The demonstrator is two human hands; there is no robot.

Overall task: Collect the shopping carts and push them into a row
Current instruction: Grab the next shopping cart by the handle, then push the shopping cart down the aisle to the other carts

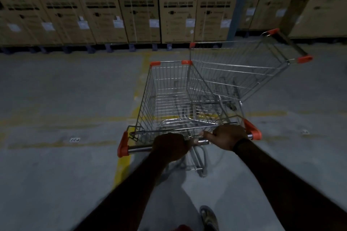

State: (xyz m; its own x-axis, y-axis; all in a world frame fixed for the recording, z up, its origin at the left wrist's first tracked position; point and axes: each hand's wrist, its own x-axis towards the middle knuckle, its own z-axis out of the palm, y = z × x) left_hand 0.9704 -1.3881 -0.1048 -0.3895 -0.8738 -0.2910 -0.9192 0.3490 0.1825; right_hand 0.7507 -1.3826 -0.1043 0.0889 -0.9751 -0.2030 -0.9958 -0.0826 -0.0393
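- The left hand (170,146) sits near the middle of the handle bar (140,149) of the near cart (169,73). Its fingers are curled over the bar in a full grip.
- The right hand (229,136) holds the same bar further right, just inside the orange end cap (252,131). Its fingers are wrapped over the bar and its thumb (205,134) lies along it, pointing towards the left hand.
- The near cart stands on the floor (56,99) directly ahead of the person. Its long axis runs away from the handle towards the cardboard boxes (139,9), narrow front end farthest off.
- It is a basket of thin, shiny steel wire that tapers to the front, with a polished tubular bar and orange plastic at the corners.
- The second cart (244,65), of the same wire and orange build, stands ahead and to the right. It is angled across the first, with its handle (289,45) at the far right and its narrow front against the near cart's front right corner. Whether they actually touch is unclear.
- The floor is dull grey concrete marked with worn yellow lines (122,167).
- The boxes are plain brown cartons stacked in a row.
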